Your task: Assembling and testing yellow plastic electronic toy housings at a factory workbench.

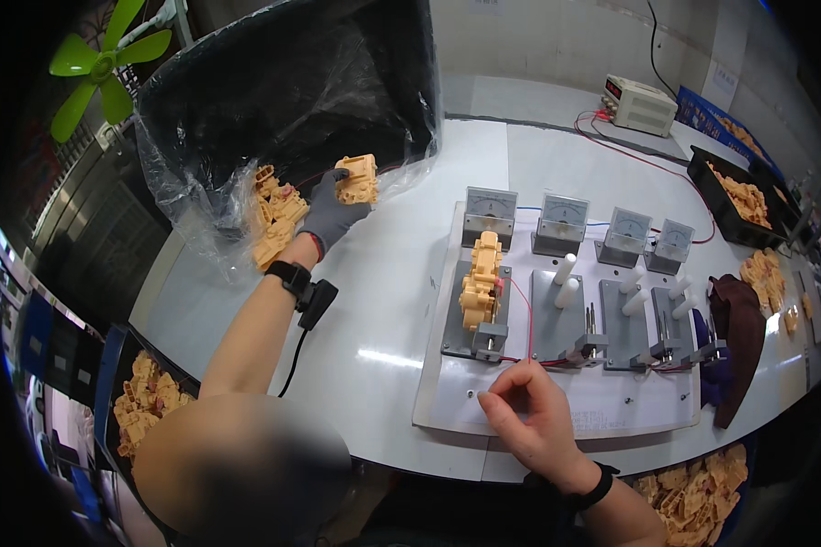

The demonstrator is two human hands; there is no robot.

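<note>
My left hand (333, 219), in a grey glove, is closed on a tan plastic housing (359, 180) at the mouth of a black bin lined with clear plastic (292, 100). Right beside that hand, several similar tan housings (278, 219) lie piled on the plastic. My bare right hand (536, 421) hovers over the front edge of a white test board (566, 401). Its fingers are curled toward the thumb; anything between them is too hidden to make out. Just beyond it, another tan housing (482, 283) sits upright on the leftmost grey fixture (452, 337), with a thin red wire near it.
Several analog meters (561, 219) line the board's back, behind grey fixtures with white pegs (567, 292). A power supply (640, 105) stands at the back right. Bins of tan parts (743, 196) flank the table. A dark cloth (739, 337) lies right; a green fan (103, 66) is upper left.
</note>
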